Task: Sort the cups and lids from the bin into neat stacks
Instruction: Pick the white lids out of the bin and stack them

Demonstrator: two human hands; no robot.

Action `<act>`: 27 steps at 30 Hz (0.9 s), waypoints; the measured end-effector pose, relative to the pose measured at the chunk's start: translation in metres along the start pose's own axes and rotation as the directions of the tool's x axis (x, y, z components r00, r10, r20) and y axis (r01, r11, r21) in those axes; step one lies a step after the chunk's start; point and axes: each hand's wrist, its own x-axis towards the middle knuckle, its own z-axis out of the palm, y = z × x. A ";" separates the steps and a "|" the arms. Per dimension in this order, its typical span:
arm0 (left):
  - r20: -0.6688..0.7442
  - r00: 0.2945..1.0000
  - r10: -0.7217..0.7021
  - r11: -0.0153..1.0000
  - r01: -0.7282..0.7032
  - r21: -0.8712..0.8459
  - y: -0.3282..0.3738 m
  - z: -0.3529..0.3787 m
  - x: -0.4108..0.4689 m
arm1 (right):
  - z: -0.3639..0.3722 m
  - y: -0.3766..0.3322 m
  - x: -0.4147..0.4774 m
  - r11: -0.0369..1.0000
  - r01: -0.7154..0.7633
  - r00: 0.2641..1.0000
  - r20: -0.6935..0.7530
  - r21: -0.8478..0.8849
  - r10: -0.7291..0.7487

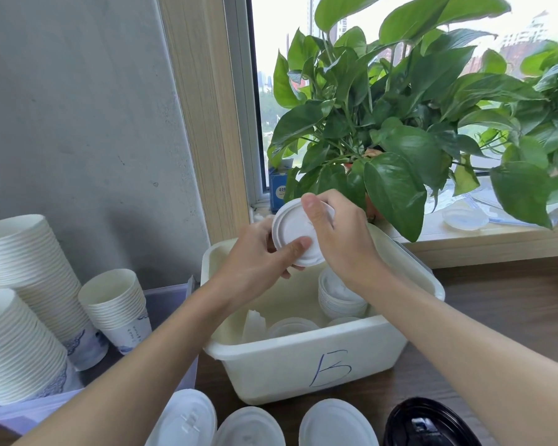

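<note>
Above the white bin marked "B", both my hands hold a round white lid tilted on edge. My left hand grips it from the left with the thumb on its face. My right hand pinches its upper right rim. Inside the bin lie a stack of white lids at the right and more lids near the front wall. Three stacks of paper cups stand at the left.
The cup stacks sit in a clear tray. Stacks of white lids and a black lid stack line the near table edge. A leafy potted plant stands on the windowsill behind the bin.
</note>
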 end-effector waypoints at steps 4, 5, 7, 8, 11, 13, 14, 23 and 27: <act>-0.034 0.999 0.030 1.000 -0.030 -0.005 -0.001 -0.001 0.000 | 0.003 -0.002 0.001 1.000 0.008 1.000 0.020 -0.003 -0.008; -0.036 0.999 0.030 0.999 -0.031 -0.016 -0.002 -0.002 0.001 | 0.004 -0.002 0.001 1.000 0.011 1.000 0.021 -0.012 -0.011; -0.030 0.999 0.039 0.999 -0.040 -0.034 -0.004 -0.003 0.001 | 0.003 -0.002 0.003 1.000 0.013 1.000 0.020 -0.027 -0.012; -0.026 0.999 0.043 0.998 -0.044 -0.043 -0.005 -0.003 0.001 | 0.003 -0.001 0.003 0.999 0.015 1.000 0.017 -0.033 -0.014; -0.023 0.999 0.037 0.997 -0.038 -0.065 -0.006 -0.004 0.002 | 0.004 -0.001 0.002 0.999 0.019 1.000 0.013 -0.028 -0.018; -0.022 0.999 0.039 0.997 -0.040 -0.064 -0.004 -0.003 0.001 | 0.004 0.001 0.002 0.999 0.033 0.999 0.018 0.005 -0.033; -0.024 0.999 0.042 0.997 -0.044 -0.067 -0.003 -0.003 0.002 | 0.003 0.002 0.001 0.999 0.054 0.998 0.015 0.010 -0.054; -0.095 0.994 -0.055 0.997 0.050 -0.053 -0.003 -0.002 0.002 | 0.002 0.002 0.001 0.997 0.063 0.998 0.014 0.043 -0.064; -0.061 0.998 0.012 0.997 -0.016 -0.069 -0.002 -0.003 0.002 | 0.002 0.003 0.000 0.998 0.049 0.999 0.017 0.050 -0.050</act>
